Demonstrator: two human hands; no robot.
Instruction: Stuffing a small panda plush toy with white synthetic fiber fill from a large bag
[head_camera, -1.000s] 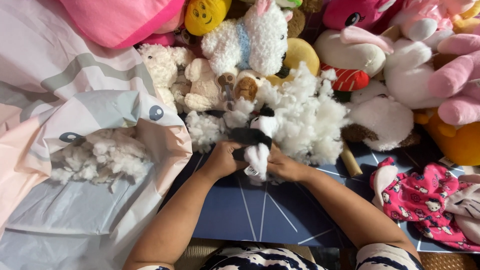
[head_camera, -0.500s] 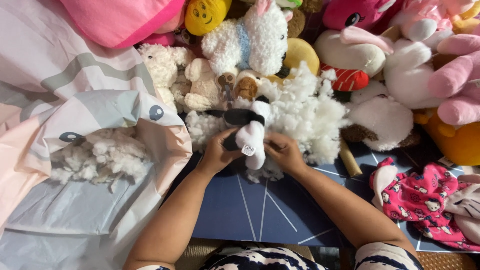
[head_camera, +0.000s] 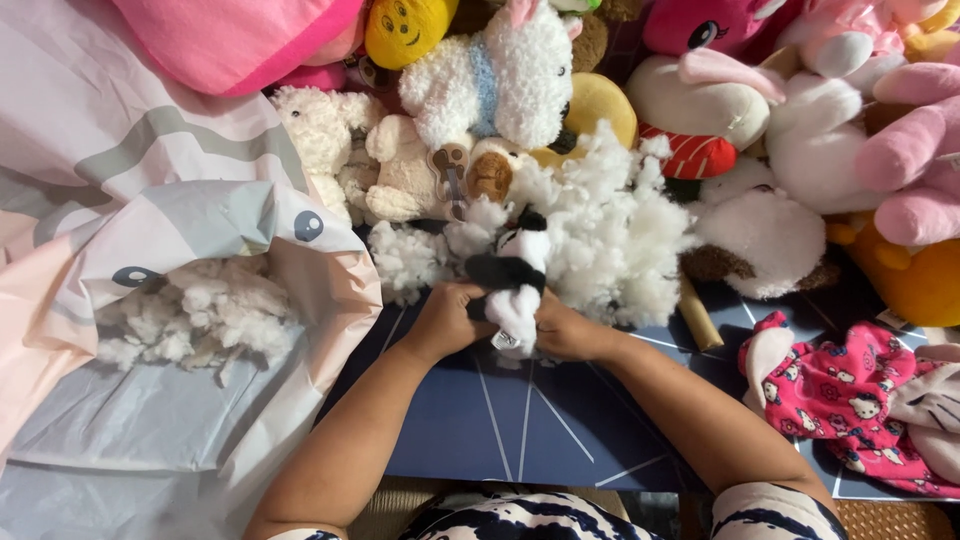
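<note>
Two hands are closed on one toy | left hand (head_camera: 447, 318) and right hand (head_camera: 563, 330) grip a small black-and-white plush (head_camera: 512, 283), lowered since half a second ago | plush held just before the stuffing heap (head_camera: 600, 235) | pink bag (head_camera: 190, 300) left of heap

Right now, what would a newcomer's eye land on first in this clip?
At centre, the left hand and right hand grip a small black-and-white plush toy over a dark blue mat, with a heap of white stuffing just behind it. To the left, an open pale fabric cover holds more loose stuffing. Stuffed animals crowd the top edge, among them a white fluffy plush.
</note>
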